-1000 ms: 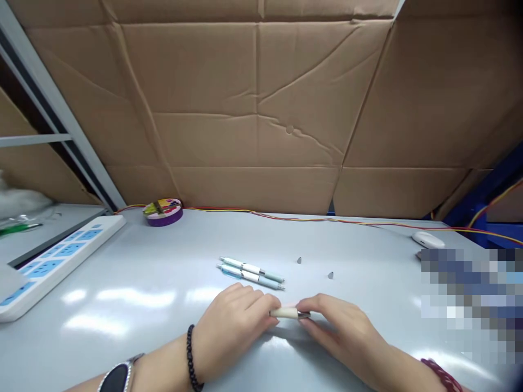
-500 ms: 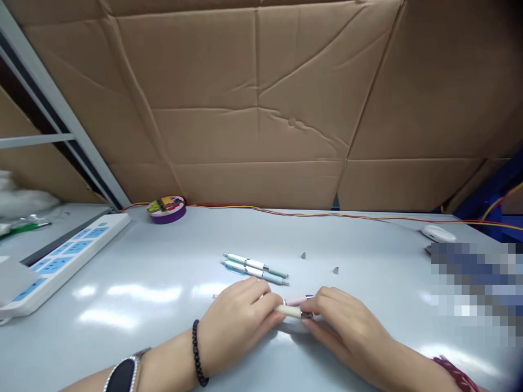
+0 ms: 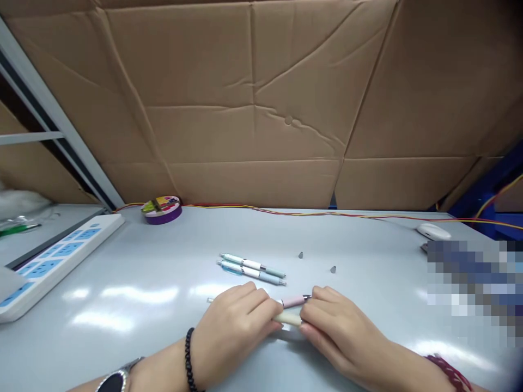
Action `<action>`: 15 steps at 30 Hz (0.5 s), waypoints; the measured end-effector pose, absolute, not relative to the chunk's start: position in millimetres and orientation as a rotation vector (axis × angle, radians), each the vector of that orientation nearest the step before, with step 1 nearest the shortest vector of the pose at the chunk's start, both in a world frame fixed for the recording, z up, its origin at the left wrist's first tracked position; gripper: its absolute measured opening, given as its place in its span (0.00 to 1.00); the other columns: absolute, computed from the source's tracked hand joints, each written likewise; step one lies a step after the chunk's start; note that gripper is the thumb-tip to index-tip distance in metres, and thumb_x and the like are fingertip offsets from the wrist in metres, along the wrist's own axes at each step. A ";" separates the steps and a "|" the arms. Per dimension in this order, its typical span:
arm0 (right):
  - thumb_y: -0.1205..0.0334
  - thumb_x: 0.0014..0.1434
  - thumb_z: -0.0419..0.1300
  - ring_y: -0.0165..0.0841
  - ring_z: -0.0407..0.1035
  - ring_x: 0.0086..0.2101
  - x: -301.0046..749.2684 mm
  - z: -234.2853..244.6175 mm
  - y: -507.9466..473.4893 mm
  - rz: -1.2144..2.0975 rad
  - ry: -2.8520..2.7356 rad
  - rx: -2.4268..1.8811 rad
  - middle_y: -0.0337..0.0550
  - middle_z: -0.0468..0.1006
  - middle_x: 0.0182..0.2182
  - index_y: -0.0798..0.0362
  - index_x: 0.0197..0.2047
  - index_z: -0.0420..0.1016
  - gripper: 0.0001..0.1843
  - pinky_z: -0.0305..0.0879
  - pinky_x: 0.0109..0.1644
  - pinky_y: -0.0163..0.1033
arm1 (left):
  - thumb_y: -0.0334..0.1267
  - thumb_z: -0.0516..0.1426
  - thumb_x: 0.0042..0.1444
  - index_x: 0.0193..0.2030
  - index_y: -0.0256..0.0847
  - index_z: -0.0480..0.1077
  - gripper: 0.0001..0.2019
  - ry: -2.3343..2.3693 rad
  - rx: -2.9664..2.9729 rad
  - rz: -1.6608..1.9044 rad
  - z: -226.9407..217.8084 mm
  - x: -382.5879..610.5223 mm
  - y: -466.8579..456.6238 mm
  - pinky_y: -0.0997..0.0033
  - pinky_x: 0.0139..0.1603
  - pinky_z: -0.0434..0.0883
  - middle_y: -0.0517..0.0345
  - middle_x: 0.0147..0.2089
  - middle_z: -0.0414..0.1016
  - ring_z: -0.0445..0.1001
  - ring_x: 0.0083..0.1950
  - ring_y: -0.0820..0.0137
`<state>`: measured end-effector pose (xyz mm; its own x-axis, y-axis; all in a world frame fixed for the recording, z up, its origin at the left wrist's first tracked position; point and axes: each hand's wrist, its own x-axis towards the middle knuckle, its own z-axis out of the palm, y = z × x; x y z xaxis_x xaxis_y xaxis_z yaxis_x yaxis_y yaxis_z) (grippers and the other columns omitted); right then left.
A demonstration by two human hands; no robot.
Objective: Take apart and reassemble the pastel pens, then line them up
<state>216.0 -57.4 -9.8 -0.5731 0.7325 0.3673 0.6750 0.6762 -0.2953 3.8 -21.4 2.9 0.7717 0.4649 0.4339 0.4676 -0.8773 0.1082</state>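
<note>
My left hand (image 3: 239, 329) is closed around the body of a cream-coloured pen (image 3: 288, 318), which lies nearly level just above the table. At the pen's right end, the fingertips of my right hand (image 3: 343, 329) pinch its tip, which they hide. Behind both hands a pink pen (image 3: 295, 301) rests on the table, its middle covered by my left hand. Farther back lie a light green pen (image 3: 253, 265) and a light blue pen (image 3: 251, 272), side by side. Two small grey cone-shaped pieces, one nearer (image 3: 333, 269) and one farther (image 3: 300, 255), sit to the right of these pens.
A white power strip (image 3: 61, 264) runs along the left side. At the back stands a round purple tin or tape roll (image 3: 163, 216). Red and yellow wires (image 3: 261, 209) follow the back edge below cardboard (image 3: 212, 130). A white mouse (image 3: 433, 232) lies at the right, beside a blurred-out area.
My right hand's fingers have closed farther over the cream pen's tip, covering the metal end that showed before. The whole view has shifted slightly; the other pens stay in place.
</note>
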 end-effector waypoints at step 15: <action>0.58 0.61 0.47 0.31 0.62 0.23 237.8 -6.2 -43.2 -0.171 -2.374 -1.403 0.39 0.67 0.21 0.52 0.30 0.66 0.12 0.55 0.25 0.35 | 0.37 0.48 0.60 0.40 0.40 0.68 0.09 -0.802 -2.985 -0.728 8.3 -1.6 -10.3 0.70 0.36 0.67 0.55 0.36 0.71 0.68 0.37 0.68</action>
<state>237.8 -43.2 -6.2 -0.4315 0.8189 0.3784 0.8646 0.4951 -0.0854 -1.6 -10.3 8.3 0.7674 0.4826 0.4222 0.4672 -0.8718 0.1475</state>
